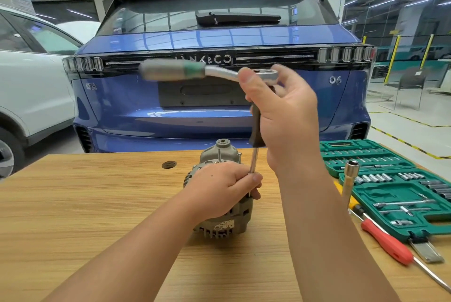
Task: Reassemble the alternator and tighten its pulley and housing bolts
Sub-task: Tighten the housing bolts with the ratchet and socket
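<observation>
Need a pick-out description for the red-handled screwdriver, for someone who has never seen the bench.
Start at the open green socket set case on the right side of the wooden workbench. The red-handled screwdriver lies just in front of it, shaft pointing toward the bench's near right corner. It is the only red tool there; its neighbours are bare metal.

There is one view, from a camera worn on the person's head, and its wide lens bends straight lines toward the edges. It looks forward and down over a wooden table [85, 204] that fills the near half of the picture, with both forearms reaching in from the near edge, close below the lens. The left hand [219, 187] and right hand [285, 116] sit near the middle, the right one higher and closer to the camera. Beyond the far table edge the view faces the back of a blue car [219, 40]. A green tool case [390, 179] lies at the right, a white car [31, 82] at the far left.
</observation>
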A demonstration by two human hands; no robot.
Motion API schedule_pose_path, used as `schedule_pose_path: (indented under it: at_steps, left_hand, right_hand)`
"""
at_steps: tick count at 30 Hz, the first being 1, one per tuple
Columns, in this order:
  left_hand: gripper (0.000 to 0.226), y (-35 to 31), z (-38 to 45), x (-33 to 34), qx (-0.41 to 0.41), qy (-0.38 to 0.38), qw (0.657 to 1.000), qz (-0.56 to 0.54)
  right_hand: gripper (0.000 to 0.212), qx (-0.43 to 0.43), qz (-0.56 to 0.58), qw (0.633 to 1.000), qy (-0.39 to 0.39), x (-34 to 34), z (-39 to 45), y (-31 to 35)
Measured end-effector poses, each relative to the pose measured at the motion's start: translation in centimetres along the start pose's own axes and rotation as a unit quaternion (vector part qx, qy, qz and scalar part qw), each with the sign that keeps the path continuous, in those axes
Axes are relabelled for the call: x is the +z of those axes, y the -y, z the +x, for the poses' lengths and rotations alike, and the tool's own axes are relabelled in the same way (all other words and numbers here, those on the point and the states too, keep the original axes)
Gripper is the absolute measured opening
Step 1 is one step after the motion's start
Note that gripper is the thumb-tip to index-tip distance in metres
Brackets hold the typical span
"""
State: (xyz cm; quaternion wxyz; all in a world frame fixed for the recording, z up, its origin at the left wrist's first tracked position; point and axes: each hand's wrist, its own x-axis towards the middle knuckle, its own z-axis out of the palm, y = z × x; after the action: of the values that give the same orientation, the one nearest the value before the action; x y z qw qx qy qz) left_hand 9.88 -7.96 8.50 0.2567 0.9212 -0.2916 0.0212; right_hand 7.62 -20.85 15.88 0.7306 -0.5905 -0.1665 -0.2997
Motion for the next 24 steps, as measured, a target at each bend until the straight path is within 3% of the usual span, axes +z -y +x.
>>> schedule_pose_path:
  at_steps: [2, 5, 6, 9, 12, 24]
  left_hand:
    - [0.034, 0.0, 0.0, -0.1, 0.002, 0.011, 1.0, -0.001]
    - [0.033, 0.1, 0.0, -0.3, -0.001, 0.015, 1.0, -0.009]
    - [0.033, 0.1, 0.1, -0.3, -0.002, 0.015, 1.0, -0.01]
    - [0.033, 0.2, 0.0, -0.2, 0.002, 0.013, 1.0, -0.011]
    - [0.035, 0.2, 0.0, -0.2, 0.004, 0.01, 1.0, -0.009]
    - [0.035, 0.3, 0.2, 0.0, -0.005, 0.012, 1.0, -0.021]
  right_hand:
    - [0.027, -0.028, -0.019, 0.999, -0.02, 0.0, -0.2, 0.2]
    - [0.013, 0.074, 0.089, 0.991, 0.066, -0.8, 0.0, 0.8]
    - [0.012, 0.115, 0.138, 0.978, 0.102, -1.1, 0.0, 1.1]
    - [0.036, 0.182, 0.226, 0.939, 0.186, -2.0, 0.3, 1.3]
    - [0.025, 0.195, 0.252, 0.925, 0.209, -2.0, 0.2, 1.4]
    - [0.027, 0.117, 0.162, 0.971, 0.128, -0.8, -0.4, 1.3]
